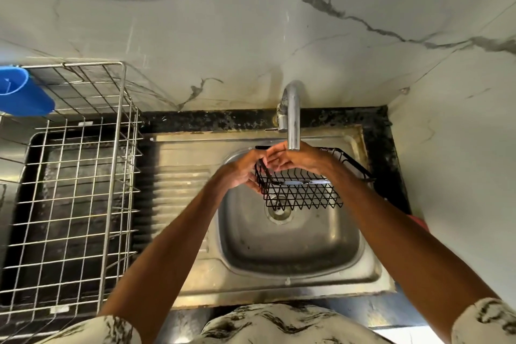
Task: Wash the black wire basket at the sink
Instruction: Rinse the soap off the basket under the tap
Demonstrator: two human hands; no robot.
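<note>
The black wire basket [303, 193] hangs over the steel sink bowl [293, 243], just under the spout of the chrome tap [291, 120]. My left hand [241, 170] grips the basket's left end, fingers wrapped around its rim. Over the basket's top, right below the spout, my right hand [296, 160] lies with its fingers reaching in toward the left hand; whether it grips the wire I cannot tell. No stream of water shows clearly. The drain [278, 211] is seen through the basket's mesh.
A large steel wire dish rack [75, 198] stands on the counter to the left of the sink, with a blue plastic holder [22, 91] clipped at its far left corner. The ribbed draining board [181, 184] lies between rack and bowl. Marble wall tiles rise behind.
</note>
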